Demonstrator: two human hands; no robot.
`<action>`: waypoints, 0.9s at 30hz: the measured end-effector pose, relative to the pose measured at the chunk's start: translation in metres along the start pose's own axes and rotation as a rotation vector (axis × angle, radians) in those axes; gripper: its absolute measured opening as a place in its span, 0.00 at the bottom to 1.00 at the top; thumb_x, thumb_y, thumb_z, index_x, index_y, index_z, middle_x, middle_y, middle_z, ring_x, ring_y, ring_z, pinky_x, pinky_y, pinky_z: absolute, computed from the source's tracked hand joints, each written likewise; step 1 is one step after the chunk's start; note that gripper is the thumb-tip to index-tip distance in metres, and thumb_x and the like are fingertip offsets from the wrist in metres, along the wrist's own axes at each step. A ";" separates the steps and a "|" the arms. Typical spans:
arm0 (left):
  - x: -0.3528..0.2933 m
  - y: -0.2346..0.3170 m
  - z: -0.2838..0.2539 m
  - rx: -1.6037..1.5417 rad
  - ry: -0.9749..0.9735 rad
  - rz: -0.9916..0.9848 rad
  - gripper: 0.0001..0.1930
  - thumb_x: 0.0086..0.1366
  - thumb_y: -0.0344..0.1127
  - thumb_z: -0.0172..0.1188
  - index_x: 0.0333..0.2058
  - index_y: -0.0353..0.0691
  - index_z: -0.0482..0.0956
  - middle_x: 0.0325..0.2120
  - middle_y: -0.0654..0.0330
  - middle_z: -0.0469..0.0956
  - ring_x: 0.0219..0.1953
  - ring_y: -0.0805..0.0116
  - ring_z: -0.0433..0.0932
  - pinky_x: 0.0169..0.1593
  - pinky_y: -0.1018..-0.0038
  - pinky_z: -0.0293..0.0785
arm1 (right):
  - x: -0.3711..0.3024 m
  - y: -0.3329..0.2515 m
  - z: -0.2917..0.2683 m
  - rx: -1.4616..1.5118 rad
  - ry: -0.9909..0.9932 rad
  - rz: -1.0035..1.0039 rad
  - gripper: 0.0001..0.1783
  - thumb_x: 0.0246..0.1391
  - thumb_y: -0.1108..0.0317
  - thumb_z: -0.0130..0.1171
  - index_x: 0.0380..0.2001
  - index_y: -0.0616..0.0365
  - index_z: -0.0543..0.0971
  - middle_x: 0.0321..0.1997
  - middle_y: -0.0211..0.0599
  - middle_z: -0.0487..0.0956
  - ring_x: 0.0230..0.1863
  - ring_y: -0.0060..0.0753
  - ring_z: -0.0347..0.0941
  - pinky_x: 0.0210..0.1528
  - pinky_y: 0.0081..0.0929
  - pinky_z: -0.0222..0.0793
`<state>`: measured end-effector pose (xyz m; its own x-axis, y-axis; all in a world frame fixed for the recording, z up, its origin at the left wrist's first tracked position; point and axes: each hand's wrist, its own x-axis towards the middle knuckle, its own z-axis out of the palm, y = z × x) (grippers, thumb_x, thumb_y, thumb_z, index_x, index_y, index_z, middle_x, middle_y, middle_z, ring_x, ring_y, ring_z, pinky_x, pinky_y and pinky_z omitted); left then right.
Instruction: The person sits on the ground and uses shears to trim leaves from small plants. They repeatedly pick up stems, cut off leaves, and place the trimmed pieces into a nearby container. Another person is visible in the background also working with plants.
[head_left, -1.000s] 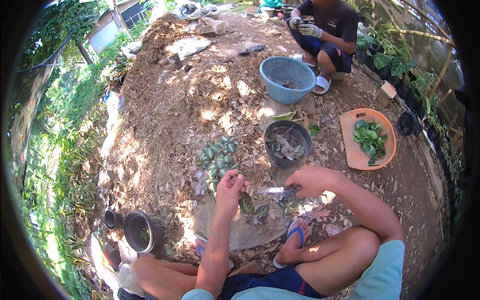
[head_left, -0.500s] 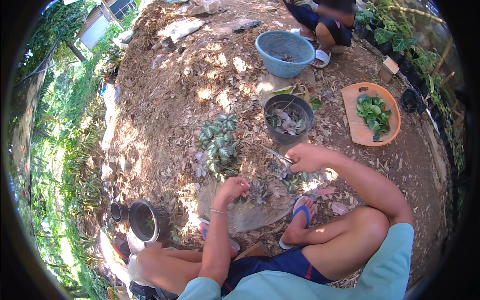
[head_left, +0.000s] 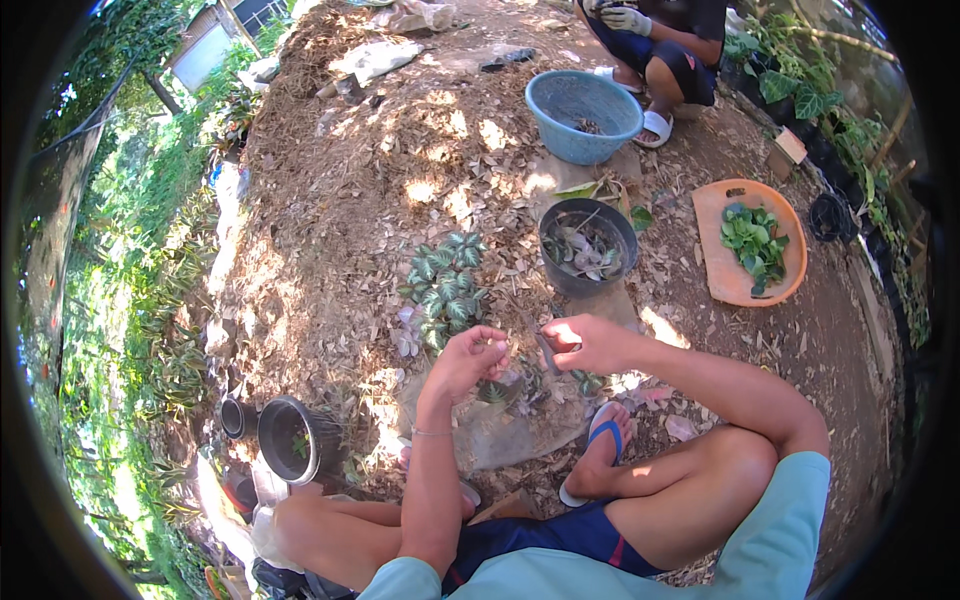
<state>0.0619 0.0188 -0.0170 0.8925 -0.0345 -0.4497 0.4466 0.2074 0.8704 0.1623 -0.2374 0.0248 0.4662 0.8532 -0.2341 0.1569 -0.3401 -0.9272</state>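
My right hand point(head_left: 592, 342) grips a pair of scissors point(head_left: 547, 352), with the blades toward my left hand. Across a small gap, my left hand point(head_left: 462, 364) is raised with thumb and fingers pinched together; what they hold, if anything, is too small to make out. Just beyond the left hand lies a leafy plant point(head_left: 447, 285) with silver-and-green patterned leaves, partly covered by that hand. Loose cuttings and leaves point(head_left: 525, 388) are scattered on the ground sheet point(head_left: 510, 440) below both hands. A black pot point(head_left: 588, 283) with dry purplish leaves stands past the right hand.
An orange tray point(head_left: 712, 240) with green leaves lies at the right. Farther back are a blue basin point(head_left: 590, 145) and a crouching person point(head_left: 680, 60) in gloves. A tipped black pot point(head_left: 288, 442) and a smaller pot point(head_left: 238, 418) sit at the left.
My left hand has risen and moved right, away from my lap. My right hand has shifted slightly left and down with the scissors, so the hands are closer together.
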 end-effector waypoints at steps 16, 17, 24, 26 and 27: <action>-0.017 0.036 0.055 -0.353 0.326 0.540 0.13 0.77 0.33 0.56 0.56 0.39 0.74 0.44 0.59 0.82 0.43 0.71 0.81 0.53 0.70 0.79 | 0.002 -0.054 -0.002 0.371 0.149 -0.015 0.20 0.54 0.75 0.68 0.51 0.62 0.79 0.32 0.25 0.81 0.33 0.14 0.75 0.39 0.20 0.72; -0.017 0.038 0.051 -0.225 0.385 0.583 0.13 0.77 0.32 0.56 0.56 0.38 0.74 0.47 0.58 0.82 0.46 0.70 0.81 0.55 0.69 0.78 | 0.000 -0.059 -0.005 0.430 0.199 -0.005 0.20 0.55 0.76 0.67 0.52 0.62 0.79 0.33 0.26 0.83 0.34 0.15 0.77 0.39 0.20 0.73; -0.035 0.049 0.036 0.367 0.029 0.602 0.20 0.70 0.24 0.57 0.59 0.34 0.68 0.50 0.52 0.82 0.55 0.60 0.80 0.60 0.65 0.75 | -0.005 -0.073 -0.031 0.746 0.403 0.069 0.19 0.59 0.75 0.66 0.53 0.58 0.76 0.41 0.33 0.85 0.37 0.25 0.83 0.39 0.23 0.80; -0.040 0.047 0.047 0.504 0.051 0.610 0.25 0.67 0.24 0.63 0.60 0.34 0.65 0.50 0.49 0.82 0.57 0.55 0.80 0.60 0.62 0.74 | -0.005 -0.075 -0.034 0.784 0.415 0.065 0.19 0.59 0.76 0.66 0.53 0.58 0.76 0.41 0.32 0.85 0.37 0.26 0.84 0.39 0.23 0.81; -0.040 0.045 0.054 0.523 0.067 0.625 0.26 0.66 0.24 0.64 0.60 0.34 0.65 0.50 0.49 0.82 0.57 0.56 0.80 0.61 0.61 0.74 | -0.005 -0.076 -0.033 0.802 0.409 0.062 0.19 0.59 0.76 0.66 0.53 0.57 0.76 0.41 0.32 0.85 0.37 0.26 0.84 0.39 0.23 0.81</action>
<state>0.0496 -0.0231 0.0508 0.9882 -0.0014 0.1531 -0.1457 -0.3151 0.9378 0.1772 -0.2290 0.1059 0.7508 0.5833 -0.3099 -0.4616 0.1278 -0.8778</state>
